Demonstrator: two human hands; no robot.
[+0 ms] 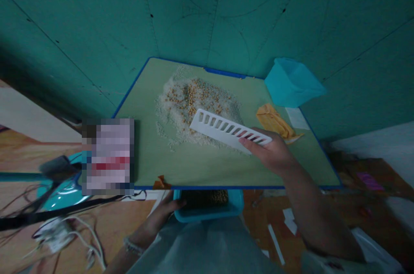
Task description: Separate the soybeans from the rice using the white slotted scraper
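In my right hand [270,151] is a long white plastic strip with a row of slots [223,129]. Its far end reaches over a spread pile of white grains [207,136] mixed with yellow, bean-like kernels [194,93]. My left hand [171,205] grips the left end of a blue plastic tub [210,215] below the table's front edge, against my lap. Kernels show inside the tub, mostly at its right side. Part of my left fingers is hidden by the tub's wall.
The greenish table [200,170] has a blue edge. At its right stand a turquoise container [291,84], a crumpled orange-yellow cloth [276,121] and a white paper [296,118]. A blurred-out box [110,155] sits front left. A green wall [207,15] rises behind; cables [87,235] lie on the floor.
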